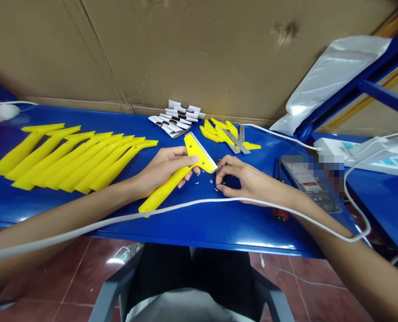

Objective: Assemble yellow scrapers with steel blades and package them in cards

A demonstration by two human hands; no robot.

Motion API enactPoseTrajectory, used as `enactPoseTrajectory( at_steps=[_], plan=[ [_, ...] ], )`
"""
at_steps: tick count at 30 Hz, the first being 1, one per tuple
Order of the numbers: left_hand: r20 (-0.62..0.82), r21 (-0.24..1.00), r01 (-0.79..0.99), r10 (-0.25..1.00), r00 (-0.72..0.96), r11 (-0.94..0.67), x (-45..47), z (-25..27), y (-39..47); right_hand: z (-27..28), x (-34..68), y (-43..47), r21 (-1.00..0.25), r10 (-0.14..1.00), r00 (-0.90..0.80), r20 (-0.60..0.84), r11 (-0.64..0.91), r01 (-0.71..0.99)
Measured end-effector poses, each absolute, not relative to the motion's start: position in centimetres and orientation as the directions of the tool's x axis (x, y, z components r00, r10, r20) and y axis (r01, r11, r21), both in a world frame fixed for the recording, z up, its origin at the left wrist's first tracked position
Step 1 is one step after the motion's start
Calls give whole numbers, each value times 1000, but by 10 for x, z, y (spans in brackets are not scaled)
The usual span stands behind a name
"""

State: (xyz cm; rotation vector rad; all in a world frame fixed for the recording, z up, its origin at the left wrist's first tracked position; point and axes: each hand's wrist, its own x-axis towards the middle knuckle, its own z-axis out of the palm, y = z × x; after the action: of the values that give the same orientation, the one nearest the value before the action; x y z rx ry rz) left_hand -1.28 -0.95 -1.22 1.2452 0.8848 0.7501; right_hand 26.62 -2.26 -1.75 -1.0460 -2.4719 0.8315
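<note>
A yellow scraper (167, 190) with a metal blade along its wide head is gripped in my left hand (168, 167), its handle slanting down to the left. Just right of the blade, my right hand (240, 176) rests low over the table among small loose screws (211, 181). Its fingers are bent with gaps between them, and a screw lies by the fingertips; whether it is pinched I cannot tell. Behind both hands lie small yellow plastic pieces (214, 131) and bare metal blades (240, 142).
A row of yellow scraper handles (74, 163) lies at the left. White folded card sleeves (177, 118) are stacked at the back. A phone (306, 181), a red-handled screwdriver (280, 215) and a power strip (362, 156) are at the right. A white cable (199, 201) crosses in front.
</note>
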Motion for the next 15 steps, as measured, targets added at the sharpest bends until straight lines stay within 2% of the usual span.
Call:
enactPoseTrajectory(
  at_steps=[3,10,15],
  plan=[
    [-144,987,11,867,478,159,-14,-13,-9,-17,266,-23,-629,732,-670,127,582,516],
    [-162,987,92,863,479,134,-8,-2,-15,-9,261,-25,-624,740,-527,417,655,427],
    [-207,977,57,853,480,205,5,2,-22,-9,256,-25,-651,754,-485,443,643,404]
  ],
)
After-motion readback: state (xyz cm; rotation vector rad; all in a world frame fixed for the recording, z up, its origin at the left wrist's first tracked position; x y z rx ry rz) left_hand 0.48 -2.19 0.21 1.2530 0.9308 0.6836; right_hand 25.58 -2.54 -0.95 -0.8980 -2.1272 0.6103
